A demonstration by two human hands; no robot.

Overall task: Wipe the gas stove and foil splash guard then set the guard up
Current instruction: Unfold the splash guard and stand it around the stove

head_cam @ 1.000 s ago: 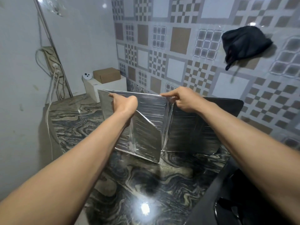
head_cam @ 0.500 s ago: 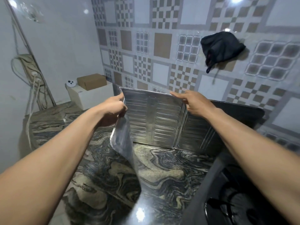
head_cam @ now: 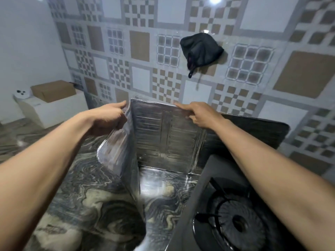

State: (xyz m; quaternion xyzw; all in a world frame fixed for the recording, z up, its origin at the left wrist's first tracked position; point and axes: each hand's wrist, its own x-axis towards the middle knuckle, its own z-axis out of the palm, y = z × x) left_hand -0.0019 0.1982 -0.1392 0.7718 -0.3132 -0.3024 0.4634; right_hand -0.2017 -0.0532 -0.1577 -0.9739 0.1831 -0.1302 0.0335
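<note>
Setting up is the step in hand: your left hand (head_cam: 107, 120) and right hand (head_cam: 200, 115) have their fingers clamped on the top edge of the foil splash guard (head_cam: 163, 134), upright on the worktop (head_cam: 81, 196) just beside the gas stove (head_cam: 235, 223). Next, swing its panels around the stove.

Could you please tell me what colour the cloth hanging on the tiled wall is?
The hanging cloth is black, seen clearly in the head view.
</note>
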